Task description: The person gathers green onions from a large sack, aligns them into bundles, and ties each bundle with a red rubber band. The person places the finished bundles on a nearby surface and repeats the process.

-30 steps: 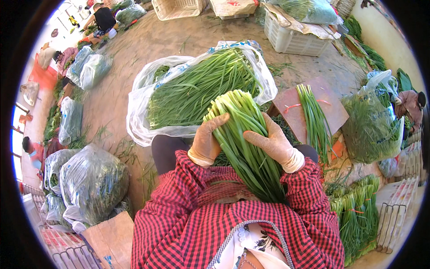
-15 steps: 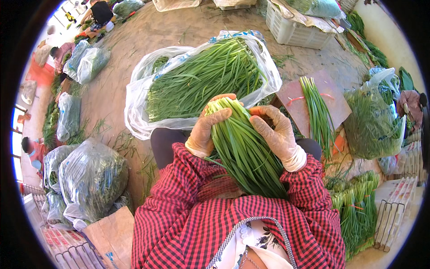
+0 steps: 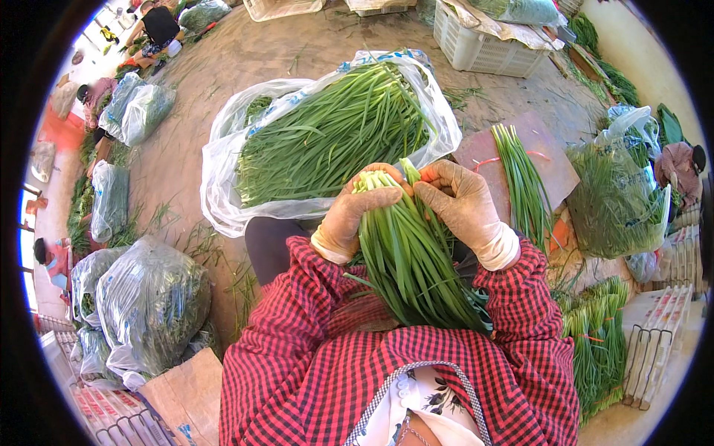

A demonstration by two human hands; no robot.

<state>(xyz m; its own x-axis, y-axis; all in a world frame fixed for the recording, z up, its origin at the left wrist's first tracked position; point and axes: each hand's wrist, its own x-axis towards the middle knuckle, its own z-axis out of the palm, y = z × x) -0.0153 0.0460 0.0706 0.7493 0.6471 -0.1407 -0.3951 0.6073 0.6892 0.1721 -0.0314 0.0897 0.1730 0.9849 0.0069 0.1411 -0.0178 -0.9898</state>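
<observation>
A thick bunch of garlic chives [image 3: 405,260] hangs over my lap, pale stem ends up and green leaves trailing toward my body. My left hand [image 3: 348,217], in a stained, pale work glove, wraps around the bunch just below the stem ends. My gloved right hand [image 3: 462,202] is closed, pinching a few stalks at the right side of the bunch near the top. Beyond my hands, an open clear plastic bag [image 3: 221,178] holds a large heap of loose chives [image 3: 335,134]. A smaller bundle of chives [image 3: 520,178] lies across a red tie on a brown board [image 3: 476,152] to my right.
Tied chive bundles [image 3: 595,342] are stacked at lower right. Filled plastic bags [image 3: 152,305] stand at left, another bag [image 3: 617,197] at right. A white crate [image 3: 483,48] sits at the back right. Other people [image 3: 160,28] sit along the left; one person [image 3: 680,167] is far right.
My right hand has shifted from resting against the bunch's side to pinching stalks at its top, drawing a few apart. The bunch is spread looser; my left hand keeps its hold.
</observation>
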